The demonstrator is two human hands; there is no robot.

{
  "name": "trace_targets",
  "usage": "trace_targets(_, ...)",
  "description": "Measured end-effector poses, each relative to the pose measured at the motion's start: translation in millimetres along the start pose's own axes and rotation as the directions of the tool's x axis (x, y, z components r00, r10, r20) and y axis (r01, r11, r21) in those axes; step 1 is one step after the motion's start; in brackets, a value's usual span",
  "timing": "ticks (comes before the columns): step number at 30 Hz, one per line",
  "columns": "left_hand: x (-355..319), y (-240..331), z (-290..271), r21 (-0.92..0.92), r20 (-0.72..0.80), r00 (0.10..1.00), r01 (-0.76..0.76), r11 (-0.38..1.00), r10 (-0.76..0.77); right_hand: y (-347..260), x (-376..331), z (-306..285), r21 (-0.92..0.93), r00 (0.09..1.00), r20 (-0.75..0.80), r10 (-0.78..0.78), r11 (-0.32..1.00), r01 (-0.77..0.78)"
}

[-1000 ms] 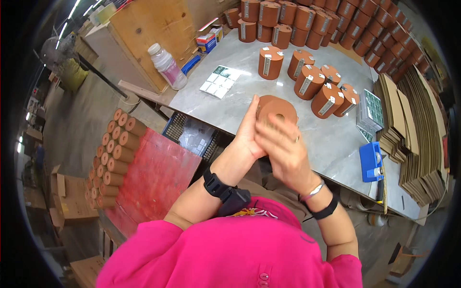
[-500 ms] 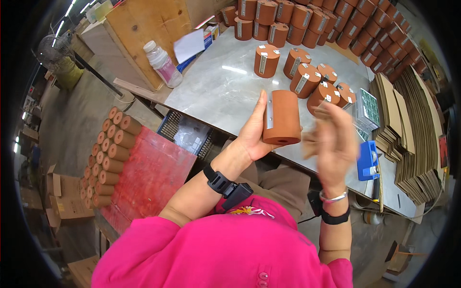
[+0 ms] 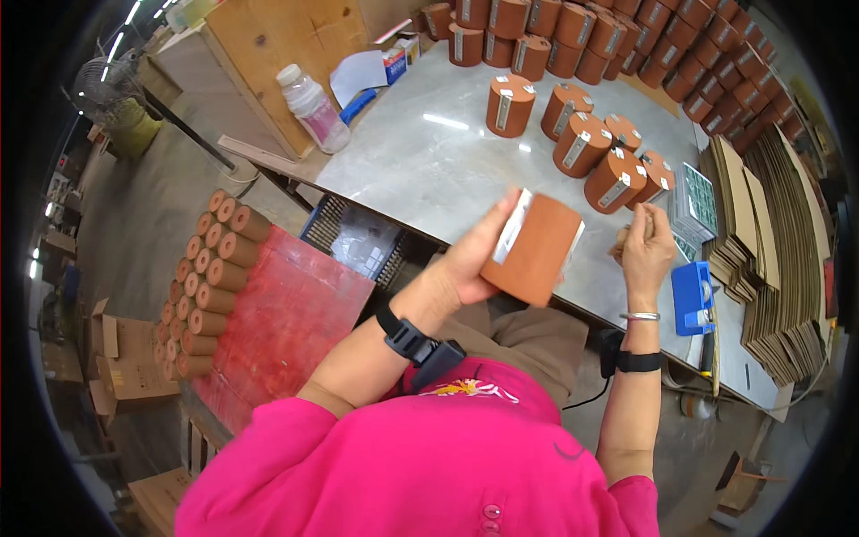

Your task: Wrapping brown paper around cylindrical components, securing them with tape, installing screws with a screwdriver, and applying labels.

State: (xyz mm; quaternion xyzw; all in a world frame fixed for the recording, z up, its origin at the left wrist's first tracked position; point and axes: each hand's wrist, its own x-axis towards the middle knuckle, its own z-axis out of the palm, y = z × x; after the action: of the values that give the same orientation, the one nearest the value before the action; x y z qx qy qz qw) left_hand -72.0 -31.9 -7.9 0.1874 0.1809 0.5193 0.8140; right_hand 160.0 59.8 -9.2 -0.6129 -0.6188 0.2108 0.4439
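Observation:
In my left hand (image 3: 472, 255) is a reddish-brown cylinder (image 3: 535, 251), tilted, with a metal strip along its left side and a pale strip at its right edge. My fingers wrap behind it, and the thumb lies along the left strip. Off to the right, my right hand (image 3: 650, 249) is closed in a pinch on a small light-brown piece (image 3: 621, 242) whose kind I cannot make out. Just beyond that hand stands a group of cylinders (image 3: 616, 182) with metal strips and small white patches on top. A lone cylinder (image 3: 511, 106) is farther back.
Stacked cylinders (image 3: 573, 40) line the table's (image 3: 403, 161) far edge. Flat cardboard (image 3: 765, 233), a clear box of green pieces (image 3: 693, 201) and a blue holder (image 3: 691, 298) lie right. Left are a bottle (image 3: 315, 112), a red board (image 3: 286, 313) and plain cylinders (image 3: 215, 268).
The cylinder in my left hand has turned and tilted, so a strip now shows at its right edge. My right hand has moved slightly right, away from it, and slowed.

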Motion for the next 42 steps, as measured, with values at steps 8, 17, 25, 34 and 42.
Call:
trace_targets(8,18.5,5.2,-15.4,0.036,-0.091,0.988,-0.118,0.992,0.121,12.8,-34.7,-1.5,-0.033,0.963,0.058,-0.264,0.963,0.266)
trace_targets(17,9.6,14.9,4.0,0.197,-0.106,0.966,-0.212,0.957,0.236,-63.9,-74.3,31.8,0.235,0.841,0.358,-0.405,0.911,0.339)
trace_targets(25,5.1,7.0,11.8,0.302,-0.279,0.907,-0.23,0.925,0.317,-64.9,-72.5,37.0,0.104,0.881,0.395,-0.261,0.965,0.239)
trace_targets(34,17.8,3.8,-23.8,0.11,-0.158,0.986,-0.036,0.993,0.053,-33.6,-85.9,40.6,0.643,0.908,0.373,-0.192,0.759,-0.104)
trace_targets(42,11.6,11.5,-18.9,0.059,-0.047,0.999,0.002,0.998,0.001,-34.4,-72.6,49.0,0.617,0.866,0.438,-0.241,0.781,-0.095)
